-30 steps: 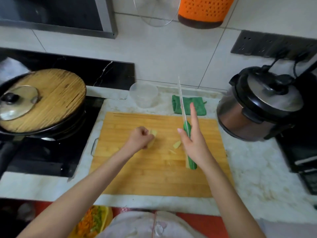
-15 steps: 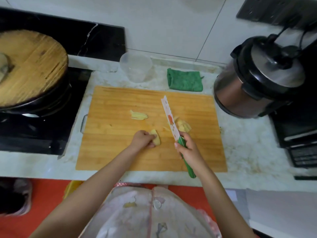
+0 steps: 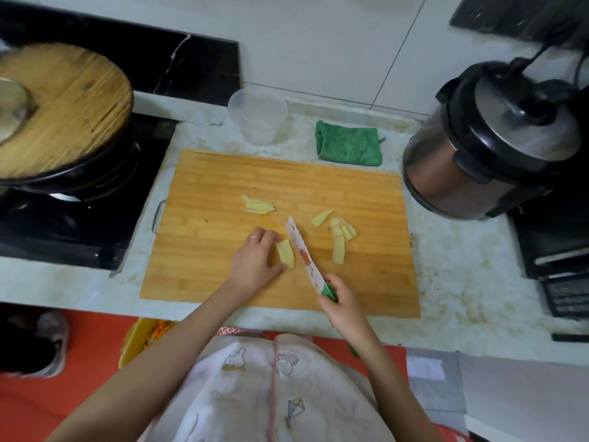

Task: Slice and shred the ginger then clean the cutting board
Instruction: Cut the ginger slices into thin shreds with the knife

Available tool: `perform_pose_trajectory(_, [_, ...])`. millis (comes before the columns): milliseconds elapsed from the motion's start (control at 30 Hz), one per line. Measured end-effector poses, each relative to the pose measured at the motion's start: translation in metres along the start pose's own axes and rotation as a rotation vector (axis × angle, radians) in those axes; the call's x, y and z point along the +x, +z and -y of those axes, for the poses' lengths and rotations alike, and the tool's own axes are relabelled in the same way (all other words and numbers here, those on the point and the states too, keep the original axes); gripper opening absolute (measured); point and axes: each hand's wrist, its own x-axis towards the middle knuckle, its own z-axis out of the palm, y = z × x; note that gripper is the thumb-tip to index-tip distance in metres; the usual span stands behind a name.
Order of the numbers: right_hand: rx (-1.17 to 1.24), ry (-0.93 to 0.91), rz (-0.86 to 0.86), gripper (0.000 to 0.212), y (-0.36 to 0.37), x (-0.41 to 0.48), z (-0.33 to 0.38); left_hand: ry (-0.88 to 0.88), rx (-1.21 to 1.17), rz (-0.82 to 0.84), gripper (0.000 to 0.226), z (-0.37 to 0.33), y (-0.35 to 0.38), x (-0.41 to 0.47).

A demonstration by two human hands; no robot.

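Ginger [image 3: 286, 254] lies central on the cutting board [image 3: 223, 173], at three o'clock of our left hand [image 3: 255, 263] pinching it, so our right hand [image 3: 342, 301], gripping the knife [image 3: 305, 257], should slice thin, blade upright.

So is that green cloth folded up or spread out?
Folded: the green fabric cloth lies as a compact rectangle, its left edge rolled over in layers.

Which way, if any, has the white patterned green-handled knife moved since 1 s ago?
Yes. Against the bamboo cutting board, the knife drew back toward the near edge: its tip, formerly past the far edge, now sits mid-board beside the ginger piece.
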Motion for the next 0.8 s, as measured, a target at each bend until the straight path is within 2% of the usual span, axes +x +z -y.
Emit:
perform_pose_trajectory(67, [-0.049, -0.016, 0.006, 0.034, 0.001, 0.000, -0.001, 0.218, 0.034, -0.030, 0.054, 0.011, 0.006, -0.001])
perform_pose_trajectory(133, [-0.097, -0.011, 0.010, 0.037, 0.001, 0.002, -0.001, 0.327, 0.099, -0.085, 0.049, 0.017, 0.012, -0.001])
perform_pose_trajectory(233, [-0.156, 0.001, 0.018, 0.038, 0.004, 0.004, 0.000, 0.361, 0.133, -0.139, 0.038, 0.020, 0.021, 0.001])
perform_pose_trajectory(333, [-0.201, -0.015, 0.030, 0.026, 0.002, 0.006, 0.001, 0.392, 0.104, -0.225, 0.026, 0.021, 0.027, 0.002])
perform_pose_trajectory(433, [-0.276, -0.024, 0.024, 0.010, 0.000, 0.007, 0.004, 0.431, 0.128, -0.248, 0.033, 0.024, 0.033, 0.000])
perform_pose_trajectory(567, [-0.457, -0.027, 0.011, 0.006, -0.002, 0.011, 0.015, 0.446, 0.132, -0.233, 0.035, 0.025, 0.034, -0.002])
perform_pose_trajectory(667, [-0.616, -0.069, 0.007, 0.010, -0.004, 0.013, 0.023, 0.474, 0.151, -0.266, 0.034, 0.028, 0.034, -0.001])
perform_pose_trajectory(800, [-0.736, -0.164, -0.051, 0.039, -0.003, 0.004, 0.019, 0.511, 0.199, -0.337, 0.031, 0.032, 0.038, 0.001])
